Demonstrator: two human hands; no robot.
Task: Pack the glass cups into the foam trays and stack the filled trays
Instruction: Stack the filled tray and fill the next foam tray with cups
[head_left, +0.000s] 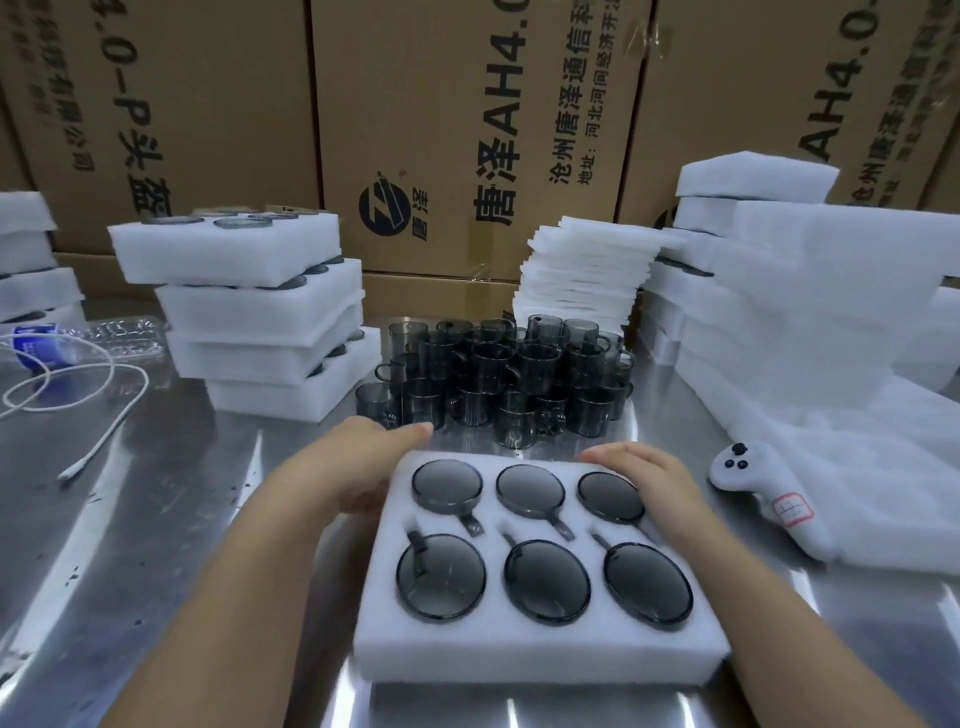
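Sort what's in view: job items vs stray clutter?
Job: filled foam tray, left hand and right hand on it, loose glass cups, stack of filled trays, foam sheets.
Stray: water bottle, white cable, white controller, cardboard boxes.

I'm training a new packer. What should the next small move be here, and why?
Probably grip the foam tray and lift it toward the stack of filled trays at left: all six pockets hold glass cups, and the left hand and right hand rest at its far corners.
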